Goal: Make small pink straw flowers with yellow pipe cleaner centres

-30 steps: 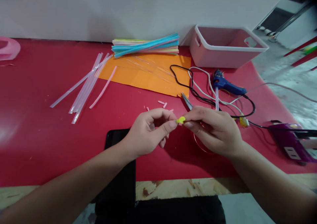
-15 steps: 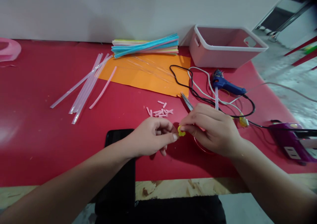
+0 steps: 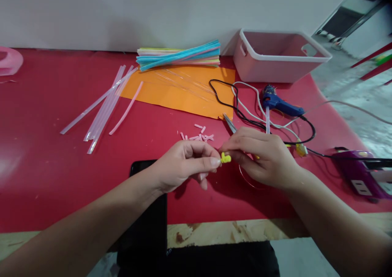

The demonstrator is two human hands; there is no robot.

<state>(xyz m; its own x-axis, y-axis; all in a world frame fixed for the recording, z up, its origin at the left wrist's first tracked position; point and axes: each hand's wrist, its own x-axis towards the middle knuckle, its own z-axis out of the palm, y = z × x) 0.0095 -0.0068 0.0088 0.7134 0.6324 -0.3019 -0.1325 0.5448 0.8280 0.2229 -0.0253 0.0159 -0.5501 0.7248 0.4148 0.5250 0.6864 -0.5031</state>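
Between thumb and forefinger, my left hand (image 3: 186,162) pinches a small curled piece of yellow pipe cleaner (image 3: 226,158). My right hand (image 3: 263,156) has its fingertips closed at the far side of the same piece. Under my right hand lie scissors (image 3: 229,124), with only the blades showing plainly, and part of a thin round rim (image 3: 245,178). Short cut pink pieces (image 3: 200,137) are heaped on the red table just beyond my left hand. A dark phone-like slab (image 3: 147,224) is partly covered by my left forearm.
A bundle of pipe cleaners (image 3: 180,56) lies on an orange sheet (image 3: 183,93). Translucent glue sticks (image 3: 105,109) and one pink pipe cleaner (image 3: 128,109) are to the left. At right are a pink bin (image 3: 266,69), a blue glue gun (image 3: 281,105), cables and a purple socket box (image 3: 355,175).
The yellow piece has turned in my fingers, from an open curl to a more compact shape. Both hands have shifted only slightly.
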